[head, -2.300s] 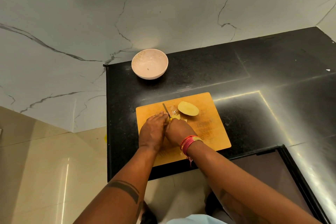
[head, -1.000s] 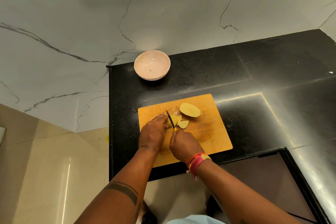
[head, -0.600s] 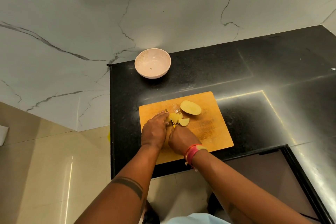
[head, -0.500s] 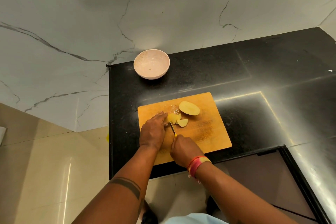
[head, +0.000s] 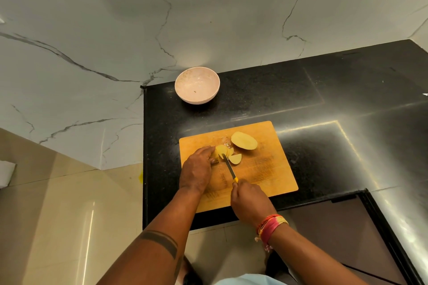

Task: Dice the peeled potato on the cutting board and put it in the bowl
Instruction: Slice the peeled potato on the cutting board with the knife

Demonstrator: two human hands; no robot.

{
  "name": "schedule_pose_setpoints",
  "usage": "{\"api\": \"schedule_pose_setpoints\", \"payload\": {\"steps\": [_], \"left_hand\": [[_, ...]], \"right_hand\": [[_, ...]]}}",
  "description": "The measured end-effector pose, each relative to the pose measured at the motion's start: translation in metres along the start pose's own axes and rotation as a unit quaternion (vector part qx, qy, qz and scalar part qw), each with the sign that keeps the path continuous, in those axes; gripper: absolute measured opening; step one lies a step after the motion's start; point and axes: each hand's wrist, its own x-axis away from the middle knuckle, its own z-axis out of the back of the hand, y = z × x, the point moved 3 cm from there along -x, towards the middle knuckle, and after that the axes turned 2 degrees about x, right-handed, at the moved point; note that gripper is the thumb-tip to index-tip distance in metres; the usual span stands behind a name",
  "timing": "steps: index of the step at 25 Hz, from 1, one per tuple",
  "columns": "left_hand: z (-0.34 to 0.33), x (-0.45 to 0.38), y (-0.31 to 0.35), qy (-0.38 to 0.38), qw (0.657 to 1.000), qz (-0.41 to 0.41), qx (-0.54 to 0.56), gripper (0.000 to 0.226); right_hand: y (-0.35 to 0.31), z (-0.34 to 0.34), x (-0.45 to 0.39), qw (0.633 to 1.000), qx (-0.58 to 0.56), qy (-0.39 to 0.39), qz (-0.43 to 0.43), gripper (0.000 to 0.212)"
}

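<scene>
- On the cutting board (head: 266, 169), near its far left part: sliced potato piece (head: 222, 151) pinned under left hand (head: 196, 174), fingers curled over it.
- Just right of that piece: loose wedge (head: 235, 159); beyond it, toward the board's far edge, uncut potato half (head: 244, 140), flat side up.
- Near the board's front: right hand (head: 249, 199) closed round the yellow handle of the knife (head: 229, 167), blade at the slices.
- Well beyond the board on the dark surface (head: 324, 90): bowl (head: 197, 85), no dice in it.
- Probably firm, wet, slippery flesh; best held by the rounded back, fingertips tucked away from the blade.
</scene>
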Motion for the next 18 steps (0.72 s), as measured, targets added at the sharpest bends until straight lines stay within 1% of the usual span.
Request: {"api": "schedule_pose_setpoints", "payload": {"steps": [3, 5, 10, 15, 18], "left_hand": [[0.000, 0.000, -0.002, 0.013, 1.000, 0.008, 0.010, 0.042], [-0.001, 0.000, -0.002, 0.017, 1.000, 0.008, 0.014, 0.041], [0.001, -0.001, -0.003, 0.020, 0.999, -0.001, 0.035, 0.040], [-0.001, -0.001, -0.005, 0.020, 0.999, -0.017, 0.027, 0.038], [-0.003, -0.001, -0.005, 0.025, 0.999, -0.012, 0.032, 0.039]], "right_hand": [[-0.017, 0.005, -0.008, 0.999, 0.006, 0.028, 0.016, 0.029], [-0.024, 0.004, -0.015, 0.999, 0.011, 0.031, 0.019, 0.030], [-0.033, 0.005, -0.032, 1.000, 0.011, 0.002, 0.007, 0.028], [-0.055, 0.011, -0.056, 0.998, 0.034, -0.060, 0.010, 0.030], [-0.060, 0.015, -0.059, 0.998, 0.020, -0.062, 0.010, 0.031]]}}
